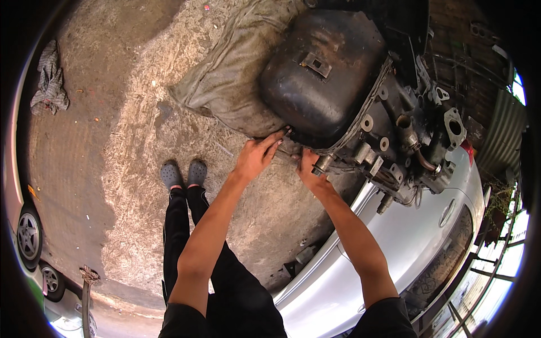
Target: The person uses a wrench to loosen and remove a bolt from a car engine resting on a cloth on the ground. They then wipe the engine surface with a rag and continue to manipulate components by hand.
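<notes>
Two bare hands met at the near edge of one engine's (394, 101) single dark pan (327, 96), with one dusty sack (225, 84) bunched beside it, two grey clogs (171, 174) on the concrete floor (146, 135) and one silver car (406, 236) at lower right. Both forearms stretched forward, converging. The left hand (255, 160) angled rightward, fingers extended, their tips at the pan's lower corner; whether they pinched anything could not be told. The right hand (309, 169) bent inward nearby, its fingertips partly hidden below the rim, its grip likewise unclear. The pan, right of upper centre, was broad, rounded and blackened, with brownish smears and a small squarish plate (316, 65) on its face.
</notes>
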Demonstrator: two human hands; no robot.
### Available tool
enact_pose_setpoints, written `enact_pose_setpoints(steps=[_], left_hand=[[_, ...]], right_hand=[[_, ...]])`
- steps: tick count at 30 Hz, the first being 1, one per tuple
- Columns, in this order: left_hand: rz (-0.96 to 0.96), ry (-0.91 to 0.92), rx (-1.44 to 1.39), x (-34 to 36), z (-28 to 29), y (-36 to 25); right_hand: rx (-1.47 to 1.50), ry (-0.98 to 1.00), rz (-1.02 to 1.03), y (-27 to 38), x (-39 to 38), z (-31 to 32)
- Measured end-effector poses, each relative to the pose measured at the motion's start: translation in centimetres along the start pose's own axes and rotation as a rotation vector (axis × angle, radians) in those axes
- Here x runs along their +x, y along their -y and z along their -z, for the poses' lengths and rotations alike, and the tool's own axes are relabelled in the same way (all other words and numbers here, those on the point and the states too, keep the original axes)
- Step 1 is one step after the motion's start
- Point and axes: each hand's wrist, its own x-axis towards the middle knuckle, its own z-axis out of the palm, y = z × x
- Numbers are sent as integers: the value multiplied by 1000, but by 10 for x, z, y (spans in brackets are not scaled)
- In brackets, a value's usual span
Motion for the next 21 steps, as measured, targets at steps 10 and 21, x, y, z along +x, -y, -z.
enact_pose_setpoints(steps=[10, 21], left_hand=[[-9, -59, -108, -6, -16, 2], [406, 122, -134, 1, 9, -74]], right_hand=[[-515, 99, 77, 47, -13, 22], [-721, 36, 190, 79, -25, 28]])
